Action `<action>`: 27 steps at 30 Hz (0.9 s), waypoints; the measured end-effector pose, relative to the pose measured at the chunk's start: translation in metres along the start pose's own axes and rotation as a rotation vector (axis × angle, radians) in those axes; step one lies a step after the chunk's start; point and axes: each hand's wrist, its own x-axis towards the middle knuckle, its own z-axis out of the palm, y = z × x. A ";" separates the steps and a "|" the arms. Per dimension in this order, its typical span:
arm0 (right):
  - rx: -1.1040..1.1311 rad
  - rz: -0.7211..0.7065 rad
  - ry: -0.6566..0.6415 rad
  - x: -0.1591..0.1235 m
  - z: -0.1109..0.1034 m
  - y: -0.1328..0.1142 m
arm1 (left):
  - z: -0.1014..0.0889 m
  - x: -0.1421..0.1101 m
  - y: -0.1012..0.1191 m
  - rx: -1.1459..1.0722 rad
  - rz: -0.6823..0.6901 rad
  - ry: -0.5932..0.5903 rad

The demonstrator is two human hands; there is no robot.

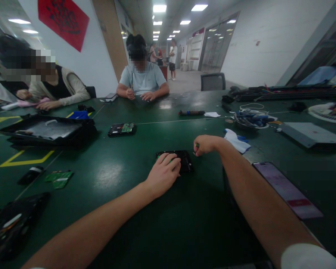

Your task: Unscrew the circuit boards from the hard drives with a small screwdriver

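A black electronic device with a bit of green circuit board showing at its left lies on the dark green table. My left hand grips it from above, its fingers bent over the top and the thumb at the near side; the hand hides much of the device. Just past the device's right end, my right hand is closed in a pinch close to the tabletop. A small dark piece shows between its fingers, too little to name. Tiny light specks sit beneath those fingertips.
Left: a black tray, a device with exposed circuit board, a loose green circuit board. Right: a phone, a white-and-blue glove, a bowl of wires, a grey metal box. A seated person works opposite.
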 end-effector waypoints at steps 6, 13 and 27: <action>-0.028 -0.029 0.028 0.003 0.002 0.000 | -0.005 -0.006 -0.017 0.006 -0.073 0.006; -0.021 -0.033 0.026 0.007 0.004 0.002 | -0.006 -0.015 -0.023 -0.006 -0.015 0.040; -0.042 -0.040 0.080 0.004 0.002 0.000 | -0.009 -0.004 0.001 -0.189 0.037 0.032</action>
